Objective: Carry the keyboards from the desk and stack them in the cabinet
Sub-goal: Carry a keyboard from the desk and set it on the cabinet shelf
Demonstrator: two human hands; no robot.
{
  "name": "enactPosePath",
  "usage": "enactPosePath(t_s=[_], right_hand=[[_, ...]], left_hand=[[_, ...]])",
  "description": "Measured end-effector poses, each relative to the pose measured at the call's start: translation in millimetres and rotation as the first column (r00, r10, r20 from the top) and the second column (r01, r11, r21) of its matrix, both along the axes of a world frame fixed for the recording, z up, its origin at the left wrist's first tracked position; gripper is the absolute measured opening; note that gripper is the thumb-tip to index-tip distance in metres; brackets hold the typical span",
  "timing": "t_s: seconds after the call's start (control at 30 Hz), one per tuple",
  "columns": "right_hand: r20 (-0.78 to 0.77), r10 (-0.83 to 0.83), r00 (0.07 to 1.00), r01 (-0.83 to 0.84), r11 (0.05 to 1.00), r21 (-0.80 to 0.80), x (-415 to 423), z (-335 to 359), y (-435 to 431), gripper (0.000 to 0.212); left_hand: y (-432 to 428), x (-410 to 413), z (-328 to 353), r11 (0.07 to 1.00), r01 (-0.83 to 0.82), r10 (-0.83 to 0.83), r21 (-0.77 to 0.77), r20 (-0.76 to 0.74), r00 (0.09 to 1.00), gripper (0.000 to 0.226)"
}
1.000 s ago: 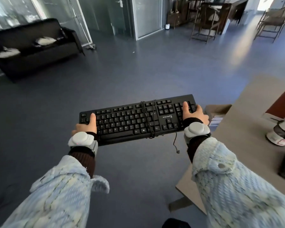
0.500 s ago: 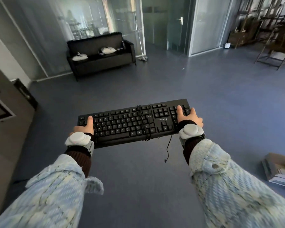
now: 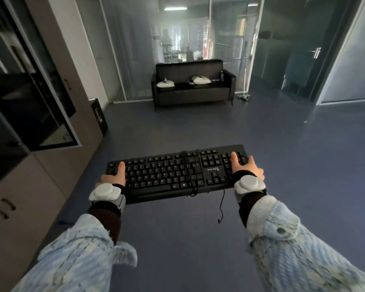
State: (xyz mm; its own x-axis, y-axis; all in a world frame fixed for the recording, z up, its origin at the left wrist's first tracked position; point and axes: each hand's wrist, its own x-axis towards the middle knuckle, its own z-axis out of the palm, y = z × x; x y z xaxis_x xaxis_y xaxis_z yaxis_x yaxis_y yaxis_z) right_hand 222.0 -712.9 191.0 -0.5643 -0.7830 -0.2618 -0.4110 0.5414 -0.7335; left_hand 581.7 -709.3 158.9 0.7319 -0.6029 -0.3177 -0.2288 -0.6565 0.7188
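Note:
A black keyboard (image 3: 167,171) is held level in front of me above the blue-grey floor. Its cable is wound around the middle, and a loose end hangs down below the front edge. My left hand (image 3: 114,178) grips the keyboard's left end with the thumb on the keys. My right hand (image 3: 246,168) grips the right end the same way. The grey cabinet (image 3: 30,186) stands along the left side, with a dark glass door (image 3: 36,98) swung open above its lower doors.
A black sofa (image 3: 193,89) with two pale cushions stands against the glass wall ahead. A thin pole on a small base (image 3: 243,93) stands right of the sofa. Glass partitions and a door fill the right. A dark flat object (image 3: 99,116) leans by the cabinet's far end.
The view has swung left: the desk and boxes have left the frame and the cabinet has come in at the left. Both hands hold the keyboard as before.

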Motion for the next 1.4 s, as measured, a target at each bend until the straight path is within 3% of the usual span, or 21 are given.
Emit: enactPosePath(t_s=[0.13, 0.33, 0.53, 0.73, 0.93, 1.1, 1.27, 1.4], right_hand=[[0.001, 0.072, 0.997, -0.072, 0.997, -0.030, 62, 3, -81, 0.084], [0.004, 0.193, 0.981, -0.193, 0.981, 0.010, 136, -7, -161, 0.086], [0.005, 0.429, 0.903, -0.429, 0.903, 0.036, 237, -14, -258, 0.085], [-0.016, 0.661, 0.750, -0.660, 0.750, 0.033, 338, -8, -347, 0.085], [-0.037, 0.825, 0.564, -0.825, 0.565, 0.027, 443, 4, -409, 0.087], [-0.022, 0.895, 0.446, -0.895, 0.447, 0.010, 535, 11, -431, 0.087], [-0.025, 0.937, 0.348, -0.937, 0.347, -0.038, 637, 22, -452, 0.086], [-0.055, 0.956, 0.287, -0.957, 0.283, -0.069, 727, 40, -467, 0.085]], left_hand=[[-59, 69, -6, 0.996, -0.078, 0.077, -0.036, -0.032, 0.997, 0.120], [-87, 128, 2, 0.987, -0.162, 0.162, -0.010, 0.090, 0.983, 0.101], [-107, 203, -4, 0.934, -0.357, 0.358, -0.031, 0.067, 0.931, 0.095], [-120, 287, -15, 0.807, -0.591, 0.591, 0.004, -0.007, 0.806, 0.132], [-129, 318, 18, 0.632, -0.771, 0.775, -0.077, 0.048, 0.630, 0.106], [-121, 381, 22, 0.538, -0.842, 0.840, -0.040, 0.107, 0.532, 0.124], [-128, 437, 45, 0.481, -0.873, 0.875, -0.081, 0.108, 0.472, 0.104], [-130, 504, 62, 0.399, -0.910, 0.916, -0.115, 0.090, 0.391, 0.116]])
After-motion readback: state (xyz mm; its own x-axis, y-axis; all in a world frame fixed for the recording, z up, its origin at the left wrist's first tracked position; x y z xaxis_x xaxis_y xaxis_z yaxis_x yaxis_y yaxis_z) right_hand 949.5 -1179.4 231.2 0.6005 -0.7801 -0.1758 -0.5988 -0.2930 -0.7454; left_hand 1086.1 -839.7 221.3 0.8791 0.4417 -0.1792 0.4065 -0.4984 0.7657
